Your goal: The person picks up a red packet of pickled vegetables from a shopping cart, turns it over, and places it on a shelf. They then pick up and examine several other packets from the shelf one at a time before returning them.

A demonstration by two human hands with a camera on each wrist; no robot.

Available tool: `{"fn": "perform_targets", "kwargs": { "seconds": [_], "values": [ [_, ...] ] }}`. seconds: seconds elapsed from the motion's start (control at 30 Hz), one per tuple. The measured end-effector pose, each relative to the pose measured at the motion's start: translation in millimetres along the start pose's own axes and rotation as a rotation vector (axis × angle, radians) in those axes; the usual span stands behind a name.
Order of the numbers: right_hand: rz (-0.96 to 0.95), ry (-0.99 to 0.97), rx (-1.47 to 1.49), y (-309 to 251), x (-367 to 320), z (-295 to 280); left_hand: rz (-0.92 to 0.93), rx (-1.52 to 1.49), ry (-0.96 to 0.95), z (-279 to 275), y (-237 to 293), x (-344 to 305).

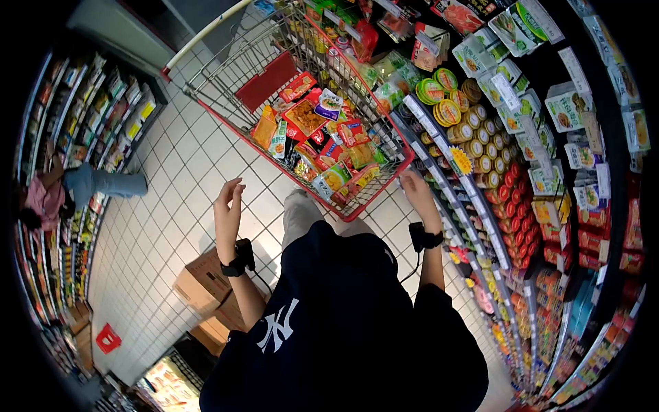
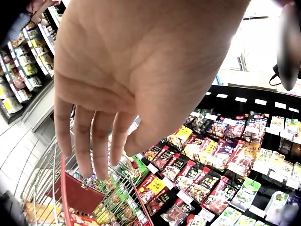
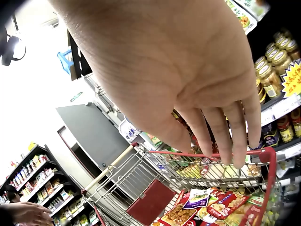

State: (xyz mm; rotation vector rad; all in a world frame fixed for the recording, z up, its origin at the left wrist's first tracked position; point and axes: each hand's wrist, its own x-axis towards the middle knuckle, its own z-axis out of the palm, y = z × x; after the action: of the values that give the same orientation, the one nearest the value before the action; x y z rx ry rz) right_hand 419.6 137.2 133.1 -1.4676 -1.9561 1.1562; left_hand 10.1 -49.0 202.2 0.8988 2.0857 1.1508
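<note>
My left hand hangs in the air left of a metal shopping cart with red edging, its fingers loosely extended and holding nothing. In the left wrist view the palm overlaps the cart and shelf. My right hand is by the cart's near right corner, beside the shelf, likewise holding nothing. Its loosely straight fingers overlap the cart's red rim in the right wrist view. Inside the cart lies a heap of packaged food, including a red packet and a purple-and-white packet.
Shelves on the right hold stacked jars, red-lidded tubs and hanging packets. Cardboard boxes stand on the tiled floor at the left. A person in pink is near the far-left shelves, and a red basket sits on the floor.
</note>
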Motion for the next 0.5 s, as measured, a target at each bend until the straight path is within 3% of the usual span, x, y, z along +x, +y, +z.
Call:
{"fn": "perform_targets", "kwargs": {
  "seconds": [0.2, 0.4, 0.5],
  "values": [
    [0.091, 0.03, 0.01, -57.3, 60.7, 46.0, 0.106, 0.068, -0.121, -21.2, 2.9, 113.9],
    [0.142, 0.107, 0.031, -24.4, 110.9, 109.1, 0.144, 0.108, -0.283, -19.3, 0.5, 197.5],
    [0.318, -0.071, 0.012, 10.8, 132.0, 146.7, 0.154, 0.152, -0.362, -14.1, -9.6, 223.8]
  ]
}}
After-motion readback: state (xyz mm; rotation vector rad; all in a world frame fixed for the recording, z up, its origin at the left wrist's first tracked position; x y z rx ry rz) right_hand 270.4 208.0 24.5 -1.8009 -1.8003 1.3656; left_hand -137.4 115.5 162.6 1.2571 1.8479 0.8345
